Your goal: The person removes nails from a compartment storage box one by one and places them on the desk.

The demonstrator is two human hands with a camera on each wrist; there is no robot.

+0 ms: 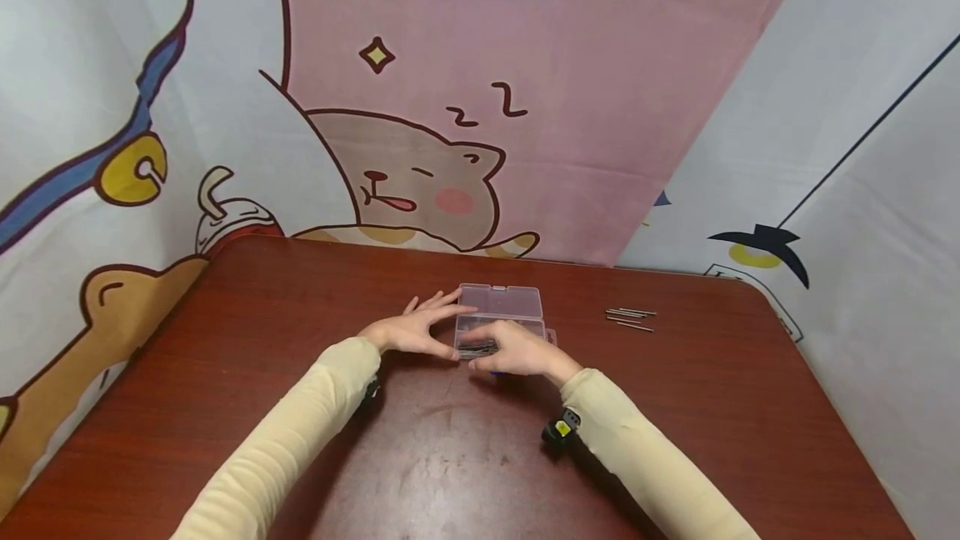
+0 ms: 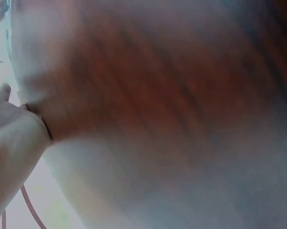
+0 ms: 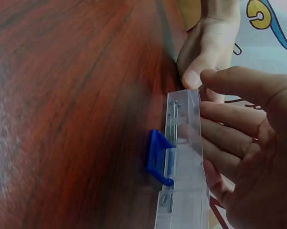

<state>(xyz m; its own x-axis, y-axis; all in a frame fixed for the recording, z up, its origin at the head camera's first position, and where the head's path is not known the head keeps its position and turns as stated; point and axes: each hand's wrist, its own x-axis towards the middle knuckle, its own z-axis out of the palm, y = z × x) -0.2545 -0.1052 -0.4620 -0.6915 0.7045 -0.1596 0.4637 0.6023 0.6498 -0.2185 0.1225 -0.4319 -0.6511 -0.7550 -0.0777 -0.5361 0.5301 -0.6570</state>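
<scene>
A clear plastic box [image 1: 500,302] stands on the table with its lid raised at the back. Thin metal nails [image 1: 477,349] lie inside it, also visible through its wall in the right wrist view. My left hand [image 1: 411,332], fingers spread, touches the box's left end with the thumb. Over the box's front part is my right hand [image 1: 513,348], its fingers bent downward; whether they touch a nail cannot be told. A blue plastic piece [image 3: 157,157] is against the box's front side in the right wrist view.
Several nails [image 1: 630,319] lie on the brown table [image 1: 705,407] to the right of the box. A printed cloth [image 1: 585,107] hangs behind the table's back edge.
</scene>
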